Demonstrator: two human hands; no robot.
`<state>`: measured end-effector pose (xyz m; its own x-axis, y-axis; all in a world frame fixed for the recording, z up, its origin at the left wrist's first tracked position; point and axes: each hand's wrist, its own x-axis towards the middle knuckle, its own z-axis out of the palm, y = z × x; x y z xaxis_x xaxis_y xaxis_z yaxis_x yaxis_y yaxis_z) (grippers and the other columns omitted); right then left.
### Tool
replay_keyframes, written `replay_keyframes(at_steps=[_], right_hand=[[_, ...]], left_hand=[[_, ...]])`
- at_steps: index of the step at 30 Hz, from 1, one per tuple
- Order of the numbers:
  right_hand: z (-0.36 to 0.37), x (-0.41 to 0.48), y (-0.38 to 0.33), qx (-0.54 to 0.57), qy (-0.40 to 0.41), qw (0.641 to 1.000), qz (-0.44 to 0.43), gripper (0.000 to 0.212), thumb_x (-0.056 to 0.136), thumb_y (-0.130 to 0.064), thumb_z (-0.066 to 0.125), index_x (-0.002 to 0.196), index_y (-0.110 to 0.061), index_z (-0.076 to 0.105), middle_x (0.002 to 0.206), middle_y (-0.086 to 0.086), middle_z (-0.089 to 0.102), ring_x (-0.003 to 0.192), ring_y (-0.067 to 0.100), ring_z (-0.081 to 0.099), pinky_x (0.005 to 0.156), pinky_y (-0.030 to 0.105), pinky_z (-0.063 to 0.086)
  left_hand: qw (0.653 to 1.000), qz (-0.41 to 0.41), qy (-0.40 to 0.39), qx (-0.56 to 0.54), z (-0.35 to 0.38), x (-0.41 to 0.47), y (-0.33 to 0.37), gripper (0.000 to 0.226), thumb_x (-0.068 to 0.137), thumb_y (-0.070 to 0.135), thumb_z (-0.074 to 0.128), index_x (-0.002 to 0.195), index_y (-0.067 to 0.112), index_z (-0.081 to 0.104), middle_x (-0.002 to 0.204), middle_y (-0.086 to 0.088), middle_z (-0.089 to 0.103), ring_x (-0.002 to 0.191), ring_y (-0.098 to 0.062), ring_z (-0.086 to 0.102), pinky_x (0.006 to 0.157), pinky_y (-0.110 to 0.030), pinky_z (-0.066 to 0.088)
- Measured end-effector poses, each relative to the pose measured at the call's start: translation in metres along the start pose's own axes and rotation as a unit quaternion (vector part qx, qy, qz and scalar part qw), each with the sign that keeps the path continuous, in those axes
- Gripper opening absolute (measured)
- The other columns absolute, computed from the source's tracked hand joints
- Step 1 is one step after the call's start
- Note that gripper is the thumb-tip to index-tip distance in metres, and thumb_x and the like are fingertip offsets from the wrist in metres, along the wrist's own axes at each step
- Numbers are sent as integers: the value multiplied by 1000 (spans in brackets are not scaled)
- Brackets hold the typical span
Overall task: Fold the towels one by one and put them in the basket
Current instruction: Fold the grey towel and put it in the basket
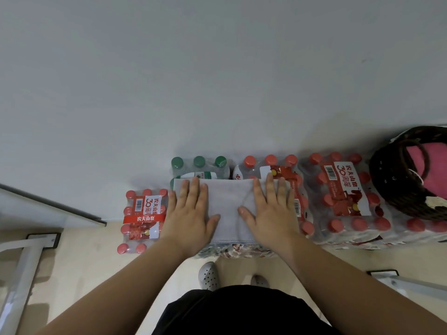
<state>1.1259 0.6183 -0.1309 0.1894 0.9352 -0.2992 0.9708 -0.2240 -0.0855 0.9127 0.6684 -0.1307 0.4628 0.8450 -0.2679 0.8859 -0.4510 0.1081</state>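
I see the left hand (191, 218) and right hand (268, 213) pressing flat, fingers (269, 187) straight, on a soft grey towel (227, 204) (folded rectangular) atop crinkly plastic-wrapped bottle packs (343, 197); bare packs separate it from the round wicker basket (387, 184) rightward.

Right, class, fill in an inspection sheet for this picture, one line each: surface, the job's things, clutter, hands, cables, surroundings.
Surface: red-capped packs of shrink-wrapped bottles, serving as the worktop.
Job's things: towel, pale grey, lying flat on the packs; basket, dark wicker, at far right with a pink cloth inside.
Clutter: green-capped pack behind the towel; a lower pack at left.
Hands: left hand and right hand both press flat on the towel, fingers straight.
Cables: nothing seen.
Surroundings: white wall, pale floor, metal frame at left.
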Motion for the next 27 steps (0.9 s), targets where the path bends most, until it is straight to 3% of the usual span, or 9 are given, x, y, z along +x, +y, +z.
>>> replay_keyframes(at_steps=[4, 8, 13, 19, 23, 27], right_hand=[[7, 7, 9, -13, 18, 1000, -3, 91, 87, -79, -5, 158, -23, -12, 163, 14, -22, 150, 38, -18, 120, 54, -13], [-1, 29, 16, -28, 21, 999, 1, 92, 87, -80, 2, 158, -23, -9, 165, 13, -15, 151, 37, -15, 118, 57, -14], [-8, 55, 27, -15, 25, 999, 22, 94, 85, -82, 3, 158, -24, -7, 167, 8, -12, 152, 32, -13, 120, 61, -5], [-11, 60, 30, -27, 27, 999, 10, 93, 86, -82, 3, 157, -25, -9, 166, 10, -17, 152, 32, -14, 119, 60, -8], [-16, 49, 19, -47, 40, 998, 7, 91, 89, -78, 7, 158, -21, -8, 165, 13, -18, 152, 35, -14, 118, 59, -14], [-13, 33, -15, -45, 44, 995, -72, 84, 93, -72, 8, 157, -22, -15, 163, 5, -25, 148, 28, -29, 117, 57, -17]], left_hand=[[1000, -12, -14, 14, 5, 5, 3, 86, 92, 69, 2, 153, 12, -20, 159, -12, -31, 145, -30, -32, 121, -53, -10], [1000, -8, -3, 16, -1, 28, 4, 88, 92, 69, 5, 154, 11, -16, 160, -13, -26, 147, -31, -26, 120, -52, -11], [1000, -3, -7, 20, -8, 55, 4, 88, 92, 71, 2, 153, 12, -20, 160, -13, -28, 147, -31, -27, 121, -53, -8], [1000, -2, 9, 12, -4, 53, 3, 89, 91, 71, 3, 153, 12, -20, 160, -12, -28, 146, -30, -29, 121, -52, -10], [999, 4, 40, -10, 3, 39, -3, 87, 93, 70, 7, 156, 13, -14, 161, -10, -24, 148, -27, -26, 121, -49, -10], [995, 14, 85, -58, 9, 26, -12, 76, 98, 61, 14, 158, 16, 2, 164, -10, -14, 150, -26, -20, 122, -52, -3]])
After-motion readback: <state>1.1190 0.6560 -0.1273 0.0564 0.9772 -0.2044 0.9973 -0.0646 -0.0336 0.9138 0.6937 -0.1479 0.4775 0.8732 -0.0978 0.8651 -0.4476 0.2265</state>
